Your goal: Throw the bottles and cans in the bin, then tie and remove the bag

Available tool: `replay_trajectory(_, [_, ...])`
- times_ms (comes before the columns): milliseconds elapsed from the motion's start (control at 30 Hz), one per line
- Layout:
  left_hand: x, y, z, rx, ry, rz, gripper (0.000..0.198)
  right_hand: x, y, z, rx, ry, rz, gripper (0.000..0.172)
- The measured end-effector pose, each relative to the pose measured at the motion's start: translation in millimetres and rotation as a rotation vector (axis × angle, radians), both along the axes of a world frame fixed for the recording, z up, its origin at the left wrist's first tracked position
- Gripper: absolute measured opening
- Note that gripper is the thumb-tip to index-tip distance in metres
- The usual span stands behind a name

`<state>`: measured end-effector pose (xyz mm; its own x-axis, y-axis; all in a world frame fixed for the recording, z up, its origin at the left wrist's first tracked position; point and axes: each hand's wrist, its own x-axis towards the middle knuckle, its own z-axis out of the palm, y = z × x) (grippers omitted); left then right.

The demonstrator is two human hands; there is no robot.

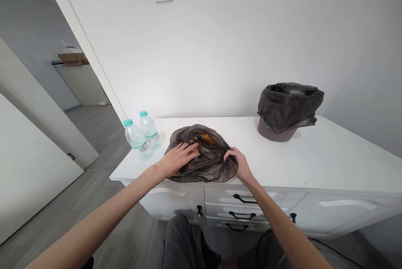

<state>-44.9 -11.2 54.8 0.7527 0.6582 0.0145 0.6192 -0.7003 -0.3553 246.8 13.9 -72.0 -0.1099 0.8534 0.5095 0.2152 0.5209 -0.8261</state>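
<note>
A crumpled black plastic bag (207, 168) lies at the front edge of the white cabinet top. Through its thin film and its folds show an orange packet (205, 138) and a red-and-orange wrapper (195, 151), whose kinds I cannot make out. My left hand (179, 158) rests on the left side of the bag with its fingers stretched out, the tips by the wrapper. On the right, my right hand (237, 162) is closed around a gathered part of the bag.
Two clear water bottles with green caps, a front one (136, 140) and a rear one (149, 128), stand at the cabinet's left end. Farther right is a brown bin (273, 130) lined with a black bag (287, 109). Drawers with black handles (241, 215) face me; a doorway opens at left.
</note>
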Motion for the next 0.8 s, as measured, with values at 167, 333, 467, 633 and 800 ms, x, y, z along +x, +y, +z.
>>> replay_trajectory(167, [4.6,5.0,-7.7,0.037,-0.076,0.149,0.068,-0.3,-1.4,2.4,-0.017,0.015,0.003,0.019])
replay_trajectory(333, [5.2,9.2,-9.6,0.131,-0.259,0.363,0.054,-0.6,-1.6,2.7,-0.019,0.011,-0.002,0.018])
replay_trajectory(467, [6.2,4.7,-8.3,0.107,-0.581,0.425,0.052,-1.2,-2.5,3.4,-0.025,0.009,-0.009,0.017])
replay_trajectory(633, [15.2,-25.3,-0.2,-0.019,-1.137,0.321,0.062,-1.1,-4.4,5.4,-0.025,0.008,-0.006,0.015])
replay_trajectory(800, [15.7,-78.3,-3.7,-0.195,-1.518,0.38,0.066,-0.8,-6.5,6.2,-0.008,-0.012,-0.01,0.015])
